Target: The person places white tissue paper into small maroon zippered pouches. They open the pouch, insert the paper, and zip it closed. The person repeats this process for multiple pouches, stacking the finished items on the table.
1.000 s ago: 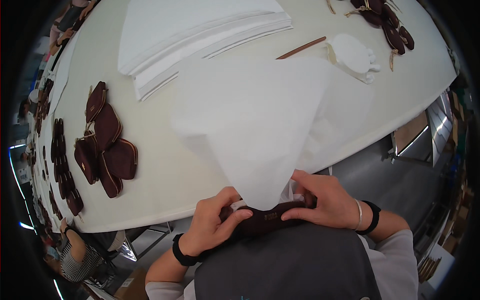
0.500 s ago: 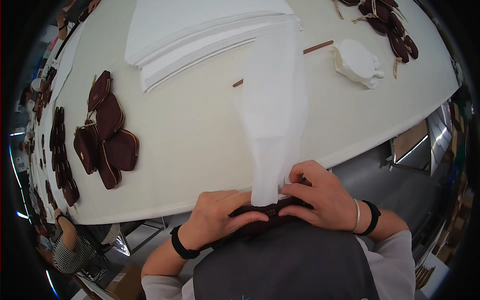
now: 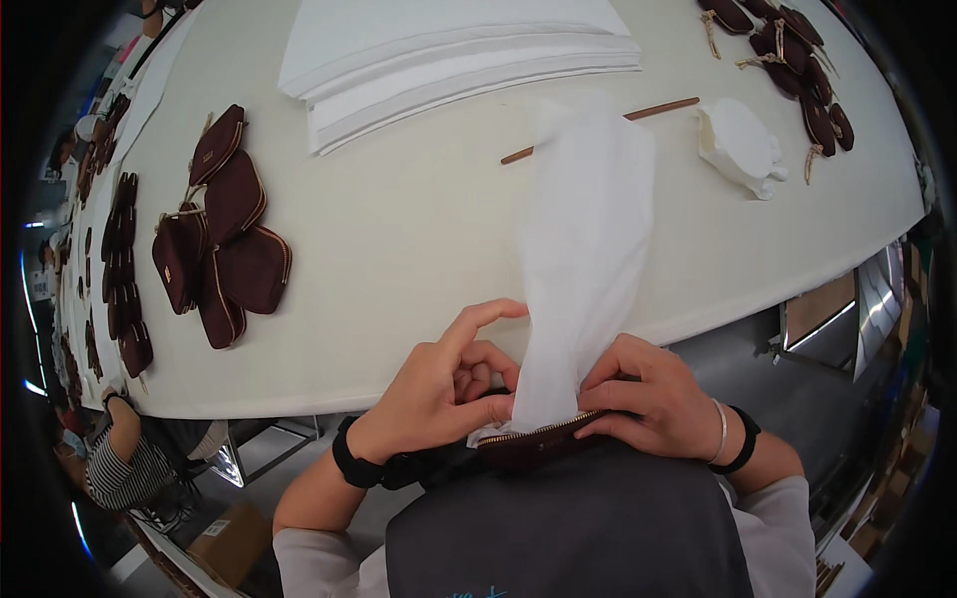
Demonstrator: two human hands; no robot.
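Maroon pouch [image 3: 538,446] mostly hidden behind the fingers [image 3: 608,394] and grey shirt, tissue's [image 3: 583,249] lower end buried inside it, paper stack [image 3: 449,50] cut off at the desk's far edge.

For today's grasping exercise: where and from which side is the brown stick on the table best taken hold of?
Grip the brown stick near its right half, coming down from above. It lies flat and slim on the table, and the raised white tissue sheet covers its middle from this view, so the bare right end seems easiest to pinch.
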